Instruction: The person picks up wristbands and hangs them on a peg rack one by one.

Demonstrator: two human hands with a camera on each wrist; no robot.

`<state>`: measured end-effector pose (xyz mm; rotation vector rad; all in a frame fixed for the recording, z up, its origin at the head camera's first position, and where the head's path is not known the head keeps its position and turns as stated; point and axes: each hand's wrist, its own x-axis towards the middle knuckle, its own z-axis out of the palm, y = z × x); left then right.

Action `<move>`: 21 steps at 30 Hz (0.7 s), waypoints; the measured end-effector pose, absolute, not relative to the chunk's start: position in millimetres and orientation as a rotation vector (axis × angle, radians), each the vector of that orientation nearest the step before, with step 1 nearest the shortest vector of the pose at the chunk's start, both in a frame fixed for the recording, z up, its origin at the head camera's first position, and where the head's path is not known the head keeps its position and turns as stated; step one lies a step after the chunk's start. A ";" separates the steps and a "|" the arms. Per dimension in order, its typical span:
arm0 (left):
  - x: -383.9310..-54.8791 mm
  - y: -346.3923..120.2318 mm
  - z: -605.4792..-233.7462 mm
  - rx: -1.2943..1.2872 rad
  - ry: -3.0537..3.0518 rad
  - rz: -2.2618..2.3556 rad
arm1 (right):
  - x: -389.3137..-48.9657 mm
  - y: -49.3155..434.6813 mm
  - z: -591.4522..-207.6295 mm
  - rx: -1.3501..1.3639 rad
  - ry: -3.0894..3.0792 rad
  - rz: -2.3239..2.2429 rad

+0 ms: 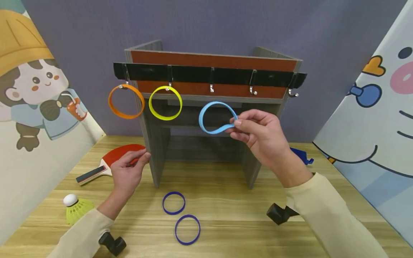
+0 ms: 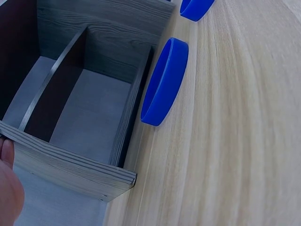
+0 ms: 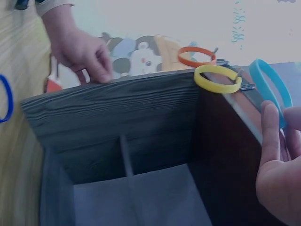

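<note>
My right hand (image 1: 262, 134) pinches a light blue wristband (image 1: 202, 118) between thumb and fingers, in front of a grey shelf unit (image 1: 148, 150). The band's loop points left, below the middle hooks of a black hook rail (image 1: 193, 72). An orange wristband (image 1: 110, 104) hangs on the leftmost hook, and a yellow wristband (image 1: 151, 107) on the one beside it. My left hand (image 1: 127, 172) grips the front edge of the unit's left side panel, its fingertips partly hidden in the right wrist view. Two dark blue wristbands (image 1: 184, 202) (image 1: 199, 231) lie on the wooden table.
A red table tennis paddle (image 1: 117, 152) lies left of the unit, partly behind my left hand. Closer in sits a yellow-green shuttlecock (image 1: 77, 211). Some blue object (image 1: 300, 154) shows behind my right wrist. Printed cartoon panels (image 1: 387, 118) flank the table.
</note>
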<state>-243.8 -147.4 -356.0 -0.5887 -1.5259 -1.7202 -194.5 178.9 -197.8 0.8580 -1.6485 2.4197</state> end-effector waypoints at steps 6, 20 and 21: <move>-241.6 -147.2 -355.8 -0.569 -1.536 -1.735 | -196.6 172.2 -188.0 0.851 -1.522 2.488; -242.5 -147.1 -356.3 -0.579 -1.529 -1.723 | -203.2 159.7 -191.4 0.732 -1.421 2.559; -242.9 -147.3 -356.5 -0.581 -1.529 -1.722 | -203.7 159.3 -192.1 0.728 -1.425 2.554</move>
